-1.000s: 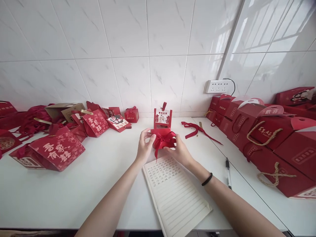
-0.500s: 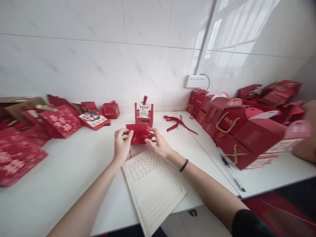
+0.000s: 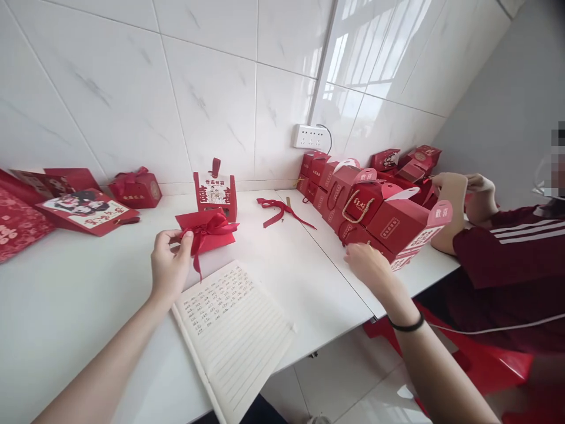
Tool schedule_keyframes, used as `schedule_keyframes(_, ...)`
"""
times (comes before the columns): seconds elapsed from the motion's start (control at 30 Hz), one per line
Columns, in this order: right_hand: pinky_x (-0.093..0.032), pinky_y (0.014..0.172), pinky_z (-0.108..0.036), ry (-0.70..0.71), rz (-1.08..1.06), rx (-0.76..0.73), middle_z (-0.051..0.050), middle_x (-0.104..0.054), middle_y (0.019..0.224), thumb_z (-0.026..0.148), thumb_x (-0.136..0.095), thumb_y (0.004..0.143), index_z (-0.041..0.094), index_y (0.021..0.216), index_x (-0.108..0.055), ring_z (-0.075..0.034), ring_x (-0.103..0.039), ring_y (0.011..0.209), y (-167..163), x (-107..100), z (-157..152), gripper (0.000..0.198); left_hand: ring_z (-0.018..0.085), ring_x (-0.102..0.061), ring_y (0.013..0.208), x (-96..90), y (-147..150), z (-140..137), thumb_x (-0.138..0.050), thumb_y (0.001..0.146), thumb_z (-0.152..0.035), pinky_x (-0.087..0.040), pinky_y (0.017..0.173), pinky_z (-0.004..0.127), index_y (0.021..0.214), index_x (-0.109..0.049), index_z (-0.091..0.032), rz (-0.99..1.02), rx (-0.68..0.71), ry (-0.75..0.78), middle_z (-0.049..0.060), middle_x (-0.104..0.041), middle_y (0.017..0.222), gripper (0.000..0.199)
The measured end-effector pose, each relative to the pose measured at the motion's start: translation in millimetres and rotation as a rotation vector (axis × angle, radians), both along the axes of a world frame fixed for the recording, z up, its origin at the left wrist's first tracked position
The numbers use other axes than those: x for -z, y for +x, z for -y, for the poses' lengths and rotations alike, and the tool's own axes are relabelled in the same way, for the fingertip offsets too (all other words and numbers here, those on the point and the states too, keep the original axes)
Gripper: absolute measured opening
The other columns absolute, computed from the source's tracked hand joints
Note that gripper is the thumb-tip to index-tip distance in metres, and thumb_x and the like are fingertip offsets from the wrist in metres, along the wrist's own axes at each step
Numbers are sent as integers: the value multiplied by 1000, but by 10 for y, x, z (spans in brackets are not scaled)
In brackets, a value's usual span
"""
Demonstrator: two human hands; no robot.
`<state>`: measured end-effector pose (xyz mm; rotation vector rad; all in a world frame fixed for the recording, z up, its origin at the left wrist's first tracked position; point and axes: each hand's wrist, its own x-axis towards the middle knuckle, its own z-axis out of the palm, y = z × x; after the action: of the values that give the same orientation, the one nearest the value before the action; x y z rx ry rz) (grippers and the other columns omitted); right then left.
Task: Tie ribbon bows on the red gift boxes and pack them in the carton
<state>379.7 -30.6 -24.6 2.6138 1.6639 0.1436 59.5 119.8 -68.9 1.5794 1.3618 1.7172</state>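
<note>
My left hand (image 3: 171, 262) pinches the left end of a small red gift box (image 3: 224, 240) with a red ribbon bow on top. One ribbon tail hangs over the top edge of an open notebook (image 3: 247, 359) with handwritten lines. Out to the right, my right hand (image 3: 369, 266) is low over the table, its fingers curled together beside a row of red gift boxes (image 3: 391, 231) with rope handles. Its fingertips are mostly hidden, and whatever they hold cannot be made out. Behind the held box stands a red and white printed box (image 3: 216, 191).
Loose red ribbon (image 3: 282, 211) lies mid-table. At left are a bow-topped box (image 3: 136, 191), a printed box (image 3: 86, 209) and a red bag (image 3: 17, 221). A power strip (image 3: 308, 136) is on the wall. At right, a co-worker's hands (image 3: 468, 185) are near more boxes.
My right hand has let go of the gift box and moved right, over where a pen lay; the pen is now out of sight. My left hand keeps the box. The view has turned right.
</note>
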Motion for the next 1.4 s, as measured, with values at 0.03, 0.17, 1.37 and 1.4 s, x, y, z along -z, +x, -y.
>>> schedule_keyframes(0.03,-35,53,-29,-21,4,3,-13,-60,74,2,-47,85,11,72,-58,-29,-61,72,62,59,58,20,16,-56,73,5,7,5,-57,74,-35,-46,64,25,78,-51,-18,7,6,4,2,-57,78,18)
schedule_keyframes(0.17,-37,55,-30,-90,-26,62,-14,-62,80,-2,-43,85,8,84,-58,-29,-62,78,158,282,180,19,16,-55,73,34,15,36,-54,74,-37,-45,66,26,75,-49,-19,47,37,16,2,-54,74,18)
schedule_keyframes(1.37,-42,60,-27,671,-756,-701,-5,-61,78,34,-40,87,18,75,-54,-17,-55,64,-1524,102,-1129,24,12,-52,65,-68,-81,54,-58,76,-35,-41,62,23,69,-50,-19,244,36,67,-1,-54,68,19)
schedule_keyframes(1.4,-42,59,-27,683,-795,-711,-4,-61,75,36,-40,87,18,74,-54,-17,-55,62,-1555,75,-1139,27,12,-52,65,-84,-92,47,-58,75,-35,-41,61,22,69,-50,-19,250,27,73,-1,-54,67,19)
